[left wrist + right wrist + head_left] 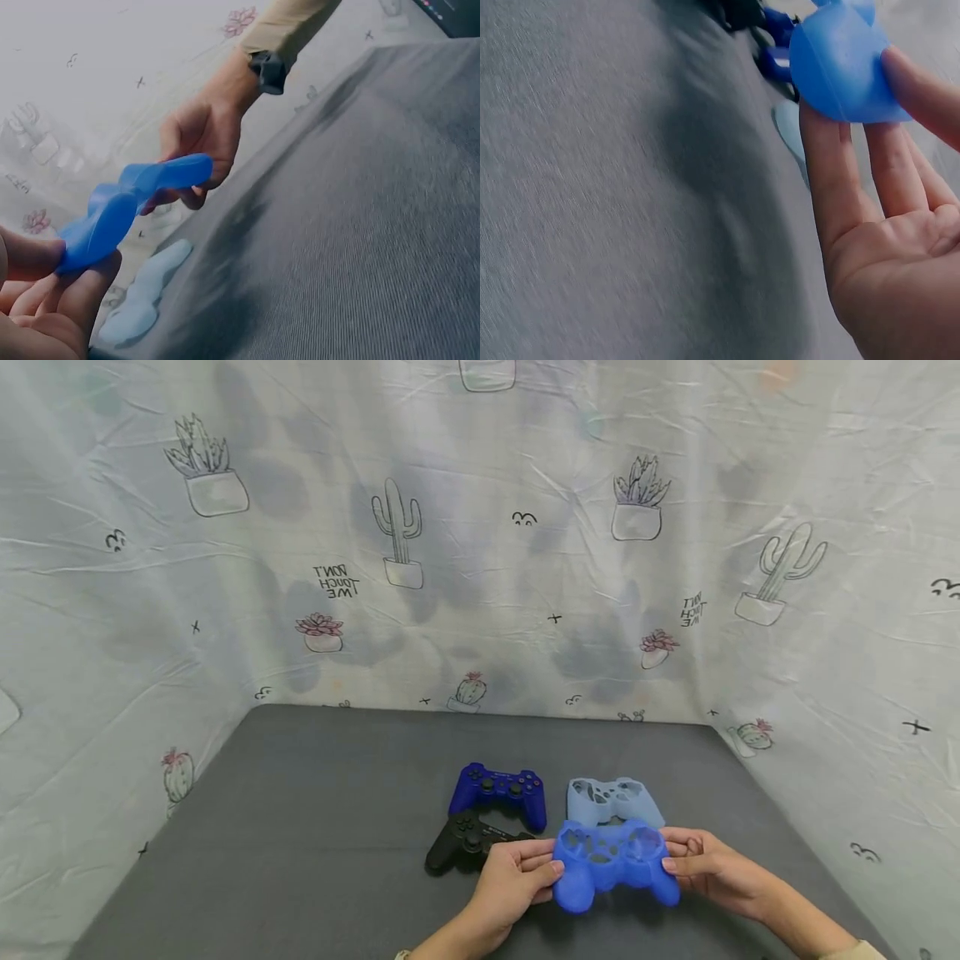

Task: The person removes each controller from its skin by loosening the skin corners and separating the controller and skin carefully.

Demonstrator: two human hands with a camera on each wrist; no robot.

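A bright blue silicone controller cover (pixel 613 856), with cut-out holes in its face, is held above the table between both hands. My left hand (pixel 516 881) pinches its left side, thumb (pixel 34 255) on one face and fingers beneath. On the other side my right hand (pixel 712 868) pinches it between thumb and fingers, as the right wrist view (pixel 892 247) also has it. Just behind lies a pale blue controller cover (pixel 615 800) on the table. Near the left hand lie a black game controller (pixel 457 839), partly hidden by that hand, and a dark blue game controller (pixel 491 787).
The grey cloth-covered table (pixel 300 827) extends to the left and behind the controllers. A white curtain (pixel 480 568) printed with cacti encloses the back and sides. A dark object (pixel 454 15) shows at the top right corner of the left wrist view.
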